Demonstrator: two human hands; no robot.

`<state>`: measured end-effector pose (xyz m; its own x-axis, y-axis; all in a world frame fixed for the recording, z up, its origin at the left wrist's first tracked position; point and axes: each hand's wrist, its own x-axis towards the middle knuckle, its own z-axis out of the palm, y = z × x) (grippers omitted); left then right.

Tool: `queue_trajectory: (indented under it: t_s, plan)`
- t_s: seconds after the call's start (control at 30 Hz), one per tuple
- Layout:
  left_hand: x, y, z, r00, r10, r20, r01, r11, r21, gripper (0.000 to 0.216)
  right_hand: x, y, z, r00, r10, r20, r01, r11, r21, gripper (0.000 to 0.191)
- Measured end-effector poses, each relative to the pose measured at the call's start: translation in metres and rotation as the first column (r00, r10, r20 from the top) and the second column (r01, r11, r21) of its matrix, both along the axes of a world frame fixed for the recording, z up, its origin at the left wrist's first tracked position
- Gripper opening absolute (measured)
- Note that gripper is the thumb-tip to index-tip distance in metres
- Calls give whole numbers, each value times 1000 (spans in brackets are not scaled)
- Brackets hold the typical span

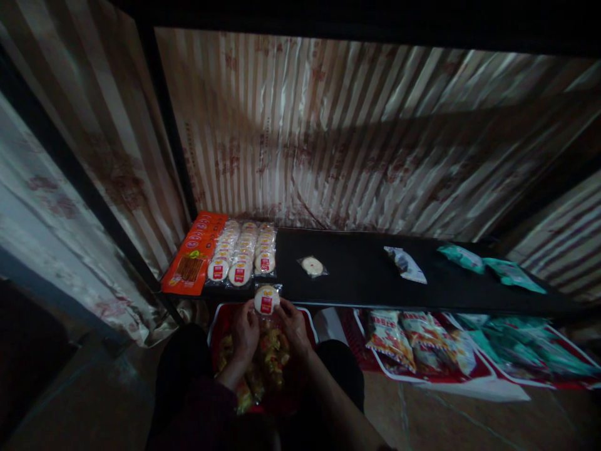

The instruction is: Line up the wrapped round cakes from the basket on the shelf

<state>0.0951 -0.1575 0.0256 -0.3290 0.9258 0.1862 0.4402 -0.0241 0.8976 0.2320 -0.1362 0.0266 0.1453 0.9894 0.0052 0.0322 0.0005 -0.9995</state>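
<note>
Between my two hands is a round white cracker pack (267, 300) in clear wrap with a red label. My left hand (246, 327) pinches its left edge and my right hand (293, 324) its right edge, just in front of the black shelf (352, 269). Below my hands, a red basket (310, 322) with a white rim holds gold-wrapped packs (272, 360). On the shelf's left part lie rows of similar round packs (239, 270), overlapping one another. An orange flat snack bag (195, 250) lies to their left.
A single round pack (312, 267) lies mid-shelf. Farther right are a white-and-dark bag (406, 264) and two teal bags (462, 257). Baskets of orange-and-white snack bags (389, 338) and teal bags (521, 341) stand low at right. Black posts (169, 119) and striped curtain (300, 138) enclose the shelf.
</note>
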Motion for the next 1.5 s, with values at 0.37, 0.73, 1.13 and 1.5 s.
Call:
queue_trajectory:
  t_s: [0.37, 0.73, 1.13, 1.5]
  plan:
    - [10, 26, 9, 999, 26, -25, -23, 994, 110, 41, 3, 35, 14, 999, -4, 43, 0, 997, 72, 37]
    - [11, 51, 4, 996, -18, -86, 33, 983, 182, 49, 3, 62, 26, 994, 20, 105, -27, 997, 68, 33]
    - [14, 54, 2, 932, -65, -355, 141, 971, 192, 54, 1, 81, 24, 964, -59, 259, 44, 997, 64, 28]
    - [2, 64, 14, 747, -95, -657, 252, 956, 148, 52, 0, 95, 16, 938, -46, 344, 26, 998, 64, 27]
